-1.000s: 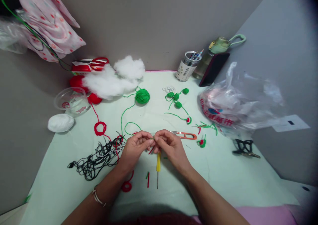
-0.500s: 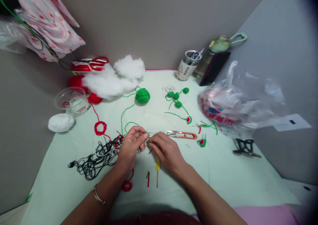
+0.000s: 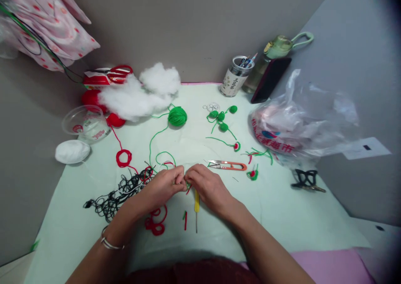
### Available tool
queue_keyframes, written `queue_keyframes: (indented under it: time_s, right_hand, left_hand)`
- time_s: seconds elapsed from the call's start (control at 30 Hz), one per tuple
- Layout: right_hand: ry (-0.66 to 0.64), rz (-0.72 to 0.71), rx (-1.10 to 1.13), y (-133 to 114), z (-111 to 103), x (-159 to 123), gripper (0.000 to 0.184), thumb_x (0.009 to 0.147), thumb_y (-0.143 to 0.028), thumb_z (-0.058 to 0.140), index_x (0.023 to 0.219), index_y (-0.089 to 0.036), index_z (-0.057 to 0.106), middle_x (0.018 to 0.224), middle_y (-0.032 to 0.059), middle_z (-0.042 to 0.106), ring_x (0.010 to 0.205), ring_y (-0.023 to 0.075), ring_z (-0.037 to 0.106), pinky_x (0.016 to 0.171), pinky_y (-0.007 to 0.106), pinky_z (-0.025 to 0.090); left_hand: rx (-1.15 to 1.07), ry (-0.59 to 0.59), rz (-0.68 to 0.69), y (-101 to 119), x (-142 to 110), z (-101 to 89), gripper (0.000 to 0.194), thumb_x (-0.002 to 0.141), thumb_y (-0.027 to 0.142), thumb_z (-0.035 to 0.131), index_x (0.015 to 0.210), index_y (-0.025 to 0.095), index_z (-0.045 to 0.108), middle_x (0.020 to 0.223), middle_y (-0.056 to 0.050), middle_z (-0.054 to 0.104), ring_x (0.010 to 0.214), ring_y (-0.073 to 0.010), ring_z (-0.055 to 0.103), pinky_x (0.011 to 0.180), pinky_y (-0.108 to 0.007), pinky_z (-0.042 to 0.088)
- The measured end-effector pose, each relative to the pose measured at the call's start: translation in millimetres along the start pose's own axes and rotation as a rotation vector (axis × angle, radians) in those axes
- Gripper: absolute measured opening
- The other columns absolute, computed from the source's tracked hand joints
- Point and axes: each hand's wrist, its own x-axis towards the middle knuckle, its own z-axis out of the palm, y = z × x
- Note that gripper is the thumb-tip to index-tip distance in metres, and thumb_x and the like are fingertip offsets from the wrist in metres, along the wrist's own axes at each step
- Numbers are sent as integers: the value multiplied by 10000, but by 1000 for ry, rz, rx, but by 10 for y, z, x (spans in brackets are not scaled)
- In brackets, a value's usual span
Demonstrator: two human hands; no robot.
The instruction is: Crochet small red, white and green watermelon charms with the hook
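Observation:
My left hand [image 3: 169,181] is closed in a fist-like pinch, knuckles up, against the fingertips of my right hand [image 3: 206,186]. Between them pokes out a small bit of green and red yarn [image 3: 188,188]; the rest of it is hidden by my fingers. My right hand is closed too, thumb and fingers pinched together. Below it lies a yellow-handled crochet hook [image 3: 196,202], its metal shaft pointing towards me. Orange thread snips [image 3: 232,166] rest just beyond my right hand. A green yarn ball [image 3: 177,116] trails its strand down towards my left hand.
Tangled black cord [image 3: 117,198] and red yarn loops [image 3: 156,225] lie at left. White stuffing [image 3: 134,98], a plastic tub [image 3: 94,125] and a white yarn ball [image 3: 72,152] stand behind. Small green crocheted pieces [image 3: 221,116], a plastic bag [image 3: 282,125] and a claw clip [image 3: 307,180] are at right.
My left hand has turned over, knuckles up, and closed against my right fingertips. Both hands stay together. The whole view has shifted slightly, and more red yarn shows below my left arm.

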Motion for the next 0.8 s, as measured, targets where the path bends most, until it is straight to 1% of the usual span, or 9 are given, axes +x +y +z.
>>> queue_keyframes:
  time_s: [0.1, 0.17, 0.2, 0.3, 0.37, 0.43, 0.5, 0.6, 0.8]
  right_hand:
    - [-26, 59, 162, -26, -45, 31, 199, 1047, -137, 534, 939, -216, 682, 951, 52, 687, 886, 179, 647, 780, 288, 494]
    - [-12, 138, 315, -45, -88, 59, 170, 1014, -132, 593, 914, -220, 698, 918, 31, 684, 862, 167, 653, 788, 281, 494]
    - [3, 187, 402, -52, -108, 72, 153, 991, -133, 623, 896, -221, 704, 904, 23, 683, 856, 166, 653, 788, 282, 492]
    - [49, 303, 583, -62, -156, 97, 107, 936, -165, 675, 849, -215, 712, 861, 11, 672, 817, 166, 632, 760, 288, 479]
    - [54, 345, 638, -63, -178, 102, 82, 921, -203, 684, 848, -210, 722, 841, 6, 662, 788, 162, 614, 739, 292, 470]
    - [54, 361, 659, -66, -195, 103, 77, 915, -227, 680, 862, -206, 731, 837, 6, 659, 781, 159, 604, 737, 295, 464]
    - [52, 361, 661, -72, -206, 102, 89, 920, -230, 659, 879, -207, 735, 851, 9, 663, 789, 158, 606, 740, 296, 462]
    - [68, 364, 636, -84, -209, 103, 106, 925, -221, 629, 875, -206, 721, 873, 17, 665, 797, 158, 609, 733, 297, 456]
    - [119, 436, 605, -98, -197, 103, 136, 958, -281, 621, 869, -202, 688, 818, 9, 637, 746, 156, 560, 695, 299, 433]
  left_hand:
    - [-91, -122, -17, 23, -1, -45, 358, 674, 169, 733, 607, 241, 389, 614, 48, 604, 631, -147, 534, 603, -253, 367]
    - [-169, -156, -13, 28, 4, -56, 404, 679, 228, 766, 613, 235, 368, 676, 19, 660, 660, -142, 573, 627, -246, 412]
    - [-206, -164, -10, 26, 8, -53, 406, 686, 261, 785, 628, 231, 384, 689, 17, 666, 637, -128, 558, 611, -237, 412]
    - [-294, -166, -11, -7, 21, -17, 334, 712, 359, 832, 767, 215, 535, 666, 47, 625, 505, -77, 405, 481, -205, 310]
    - [-334, -159, -10, -44, 29, 17, 365, 716, 404, 855, 919, 200, 631, 671, 54, 615, 473, -68, 344, 431, -204, 250]
    - [-360, -139, -2, -80, 37, 46, 411, 712, 424, 867, 995, 189, 683, 693, 47, 615, 478, -68, 352, 422, -205, 247]
    - [-369, -112, 3, -103, 42, 62, 368, 716, 427, 868, 944, 179, 717, 668, 49, 585, 474, -64, 353, 428, -208, 250]
    - [-366, -50, 10, -111, 44, 68, 292, 732, 416, 856, 826, 179, 716, 647, 50, 568, 461, -55, 348, 445, -215, 256]
    - [-308, 121, 40, -67, 32, 114, 227, 742, 372, 828, 844, 197, 727, 548, 83, 483, 477, -92, 401, 486, -230, 293]
